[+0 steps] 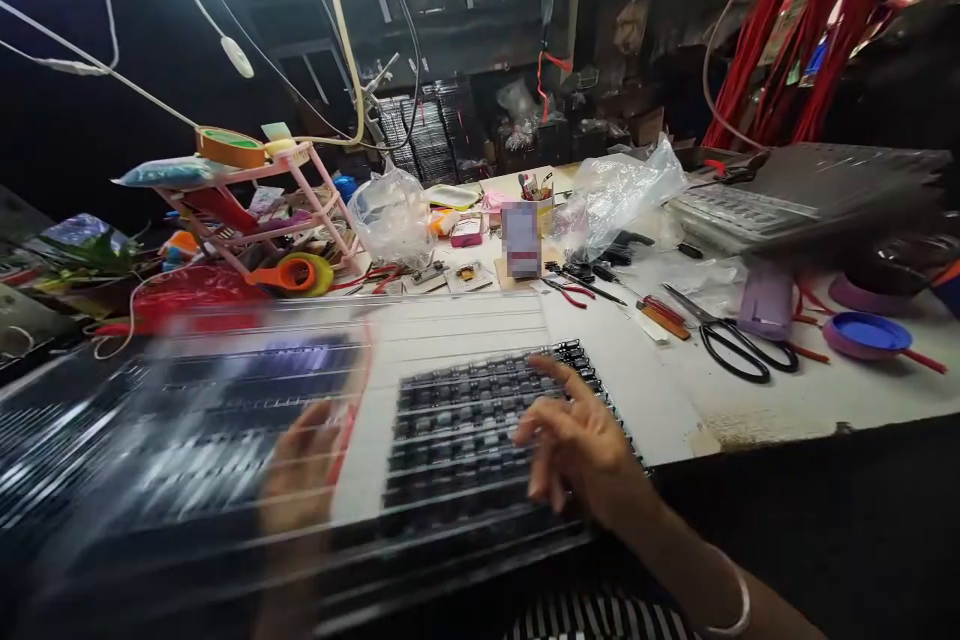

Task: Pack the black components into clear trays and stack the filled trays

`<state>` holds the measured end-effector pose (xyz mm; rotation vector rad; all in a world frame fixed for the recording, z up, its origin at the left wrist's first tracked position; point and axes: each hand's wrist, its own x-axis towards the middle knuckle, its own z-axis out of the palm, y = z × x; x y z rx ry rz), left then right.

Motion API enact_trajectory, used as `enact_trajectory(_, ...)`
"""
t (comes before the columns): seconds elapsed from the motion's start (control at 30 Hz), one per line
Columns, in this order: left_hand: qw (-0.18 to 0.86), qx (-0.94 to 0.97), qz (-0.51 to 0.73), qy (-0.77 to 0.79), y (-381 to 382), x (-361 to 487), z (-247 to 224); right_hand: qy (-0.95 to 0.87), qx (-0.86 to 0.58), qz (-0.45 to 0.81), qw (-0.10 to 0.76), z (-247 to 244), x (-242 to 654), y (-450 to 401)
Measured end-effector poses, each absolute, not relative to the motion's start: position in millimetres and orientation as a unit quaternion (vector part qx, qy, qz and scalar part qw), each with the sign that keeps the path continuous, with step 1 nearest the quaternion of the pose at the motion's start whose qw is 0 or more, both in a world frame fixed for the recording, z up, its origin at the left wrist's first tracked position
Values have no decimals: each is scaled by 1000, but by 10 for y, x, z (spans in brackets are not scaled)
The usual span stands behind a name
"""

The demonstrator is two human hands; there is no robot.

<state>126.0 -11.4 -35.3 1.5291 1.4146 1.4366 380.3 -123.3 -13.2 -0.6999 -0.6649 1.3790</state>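
A black tray (480, 420) packed with rows of small parts lies on the white bench (750, 400) in front of me. My right hand (577, 440) hovers over its right half with the fingers spread and nothing in them; a bangle is on that wrist. My left hand (307, 470) is blurred and shows through a see-through ribbed tray (187, 420), which it holds at the near edge. That tray is smeared by motion and covers the left of the bench.
Black scissors (739, 345), red-handled pliers (574, 292), a purple box (765, 300) and a blue lid (866, 332) lie to the right. A pink rack (255, 200), tape rolls (300, 273), plastic bags (390, 215) and stacked grey trays (795, 195) crowd the back.
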Motion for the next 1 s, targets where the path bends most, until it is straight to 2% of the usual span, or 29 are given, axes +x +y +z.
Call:
enact_trajectory(0.13, 427, 456, 531, 572, 15, 963, -505, -317, -449, 569, 611, -158, 4378, -1304)
enact_trajectory(0.27, 447, 517, 474, 555, 12, 1087, -700, -317, -554, 538, 551, -261, 4565, -1362)
enact_trajectory(0.4, 431, 587, 431, 533, -18, 1322, -789, -320, -647, 470, 508, -446, 4798, -1434)
enact_trajectory(0.53, 415, 621, 409, 524, -55, 1412, -792, -383, -758, 313, 425, -664, 5030, -1456)
enact_trajectory(0.73, 403, 646, 384, 523, 27, 1434, -798, -560, -760, 129, 304, -737, 5002, -1228)
enact_trajectory(0.9, 314, 715, 352, 516, 149, 1435, -926, -578, -776, 90, 236, -710, 4916, -1041)
enact_trajectory(1.0, 235, 775, 288, 512, 133, 1478, -952, -586, -780, 74, 210, -714, 4876, -1033)
